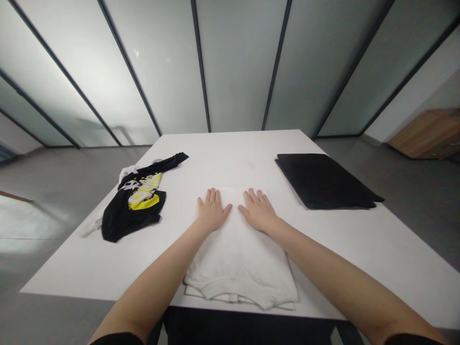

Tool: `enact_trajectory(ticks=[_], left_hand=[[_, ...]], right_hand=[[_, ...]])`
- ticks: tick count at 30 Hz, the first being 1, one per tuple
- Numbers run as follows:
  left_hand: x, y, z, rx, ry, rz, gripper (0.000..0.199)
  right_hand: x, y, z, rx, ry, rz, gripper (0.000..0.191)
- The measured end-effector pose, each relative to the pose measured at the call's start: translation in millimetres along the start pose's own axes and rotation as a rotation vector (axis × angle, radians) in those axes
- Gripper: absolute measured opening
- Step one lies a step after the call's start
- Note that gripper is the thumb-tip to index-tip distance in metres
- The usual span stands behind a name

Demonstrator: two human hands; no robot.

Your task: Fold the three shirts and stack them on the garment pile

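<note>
A folded white cotton T-shirt (240, 263) lies at the near edge of the white desk (230, 153), its long axis running away from the person, between a crumpled black printed shirt (134, 206) and a flat folded black garment (323, 181). In the head view, the left hand (212, 210) and right hand (258, 211) press flat on its far end, each grip spread, pinching nothing.

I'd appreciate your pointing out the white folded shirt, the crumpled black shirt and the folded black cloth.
White folded shirt (239, 261), head view: centre of top layer.
Crumpled black shirt (124, 225), head view: lower black fabric.
Folded black cloth (323, 182), head view: centre of top.
</note>
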State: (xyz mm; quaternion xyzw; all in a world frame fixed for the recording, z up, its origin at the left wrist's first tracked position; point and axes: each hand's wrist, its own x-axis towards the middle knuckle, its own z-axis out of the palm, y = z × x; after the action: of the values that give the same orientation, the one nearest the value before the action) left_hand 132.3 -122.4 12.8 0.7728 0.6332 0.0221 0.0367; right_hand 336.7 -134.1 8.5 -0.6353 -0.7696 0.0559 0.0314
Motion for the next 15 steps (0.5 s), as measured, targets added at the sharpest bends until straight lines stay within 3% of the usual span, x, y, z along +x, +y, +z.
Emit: enact_trajectory(ticks=[5, 8, 11, 13, 15], left_hand=[[8.5, -7.7, -1.2, 0.011, 0.086, -0.168, 0.079], [10.0, -7.1, -2.1, 0.03, 0.177, -0.042, 0.073], [10.9, -6.0, -3.1, 0.008, 0.122, 0.184, 0.064], [11.6, -6.6, -3.6, -0.014, 0.046, 0.226, 0.063], [12.5, -7.5, -3.8, -0.023, 0.012, 0.182, 0.065]], right_hand=[[13.0, 4.6, -2.8, 0.021, -0.007, 0.105, 0.077], [13.9, -0.5, -0.7, 0.007, 0.034, 0.073, 0.075], [13.3, -6.2, -0.9, 0.004, 0.024, -0.165, 0.07], [14.1, -8.2, -2.6, 0.02, -0.016, -0.269, 0.069], [16.2, -8.3, -4.4, 0.034, -0.034, -0.248, 0.069]])
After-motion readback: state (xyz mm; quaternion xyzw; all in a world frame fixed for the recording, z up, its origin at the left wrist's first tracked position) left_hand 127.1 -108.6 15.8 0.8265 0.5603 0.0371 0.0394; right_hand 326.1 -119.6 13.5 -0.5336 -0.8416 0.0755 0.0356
